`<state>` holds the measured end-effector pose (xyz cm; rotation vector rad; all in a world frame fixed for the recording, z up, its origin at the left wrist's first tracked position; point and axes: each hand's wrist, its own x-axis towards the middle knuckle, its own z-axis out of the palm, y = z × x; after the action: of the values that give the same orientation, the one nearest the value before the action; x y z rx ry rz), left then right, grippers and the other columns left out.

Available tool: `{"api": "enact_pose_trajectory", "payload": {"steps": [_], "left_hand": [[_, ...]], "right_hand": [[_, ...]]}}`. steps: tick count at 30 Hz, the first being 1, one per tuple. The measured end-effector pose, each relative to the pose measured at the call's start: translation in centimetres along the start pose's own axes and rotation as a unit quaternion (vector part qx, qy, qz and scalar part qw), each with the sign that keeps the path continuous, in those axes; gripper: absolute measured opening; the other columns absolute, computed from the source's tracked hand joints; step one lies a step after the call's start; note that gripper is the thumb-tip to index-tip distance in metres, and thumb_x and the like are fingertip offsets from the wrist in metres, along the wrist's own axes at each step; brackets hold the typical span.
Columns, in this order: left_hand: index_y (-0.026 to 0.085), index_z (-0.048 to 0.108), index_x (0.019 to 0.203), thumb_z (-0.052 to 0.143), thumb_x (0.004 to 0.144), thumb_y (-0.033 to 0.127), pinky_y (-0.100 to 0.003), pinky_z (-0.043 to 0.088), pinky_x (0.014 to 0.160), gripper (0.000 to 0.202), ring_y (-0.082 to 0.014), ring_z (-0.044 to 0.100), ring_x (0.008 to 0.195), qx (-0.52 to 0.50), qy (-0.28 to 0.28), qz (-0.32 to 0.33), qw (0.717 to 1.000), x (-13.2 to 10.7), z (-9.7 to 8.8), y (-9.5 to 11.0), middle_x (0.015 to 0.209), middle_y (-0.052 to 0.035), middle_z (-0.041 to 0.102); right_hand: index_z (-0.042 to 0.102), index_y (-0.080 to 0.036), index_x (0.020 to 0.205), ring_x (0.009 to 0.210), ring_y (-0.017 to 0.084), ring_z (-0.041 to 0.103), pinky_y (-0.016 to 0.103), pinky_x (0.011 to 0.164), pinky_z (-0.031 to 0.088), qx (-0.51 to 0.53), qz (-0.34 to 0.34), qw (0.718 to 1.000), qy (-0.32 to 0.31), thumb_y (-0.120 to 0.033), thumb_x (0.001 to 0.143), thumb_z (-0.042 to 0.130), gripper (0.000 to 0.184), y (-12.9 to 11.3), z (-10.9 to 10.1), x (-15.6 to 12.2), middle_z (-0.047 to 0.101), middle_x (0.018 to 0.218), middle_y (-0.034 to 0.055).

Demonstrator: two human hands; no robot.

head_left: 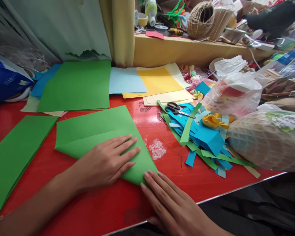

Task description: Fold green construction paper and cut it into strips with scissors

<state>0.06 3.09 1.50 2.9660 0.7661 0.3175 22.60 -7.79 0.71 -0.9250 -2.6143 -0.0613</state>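
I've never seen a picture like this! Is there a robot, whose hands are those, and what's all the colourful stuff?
There's no robot, just one person's two bare hands. This single picture comes from a camera on that person's head, looking forward and down.

The left hand lies flat on a bent-over green paper sheet. The right hand has its fingers at the sheet's near right end. Neither hand is lifting anything.

On the shiny red table, farther back, are a yellow paper sheet and a pale blue paper sheet. To the right, black-handled metal scissors lie on blue and green paper scraps.
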Motion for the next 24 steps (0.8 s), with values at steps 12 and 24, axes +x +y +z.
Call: {"api": "enact_pose_trajectory", "payload": {"steps": [12, 24], "left_hand": [[0.022, 0.047, 0.130, 0.039, 0.089, 0.029, -0.044, 0.036, 0.103, 0.042, -0.0274, 0.038, 0.128, 0.050, -0.017, 0.000, 0.999, 0.1, 0.3, -0.5, 0.138, -0.0087, 0.044], [0.023, 0.044, 0.132, 0.039, 0.089, 0.029, -0.042, 0.035, 0.104, 0.044, -0.0265, 0.033, 0.130, 0.051, -0.021, -0.001, 0.998, 0.1, 0.4, -0.6, 0.139, -0.0080, 0.042]], "right_hand": [[0.058, -0.006, 0.117, 0.122, 0.025, 0.044, 0.032, 0.103, 0.037, -0.025, -0.010, 1.000, 0.008, -0.041, 0.087, 0.050, 0.047, -0.3, 0.1, -1.5, 0.054, 0.125, 0.0129], [0.060, -0.008, 0.116, 0.119, 0.023, 0.048, 0.031, 0.105, 0.035, -0.055, -0.008, 0.998, 0.015, -0.040, 0.089, 0.046, 0.043, -0.7, 0.7, -1.8, 0.056, 0.123, 0.0100]]}}
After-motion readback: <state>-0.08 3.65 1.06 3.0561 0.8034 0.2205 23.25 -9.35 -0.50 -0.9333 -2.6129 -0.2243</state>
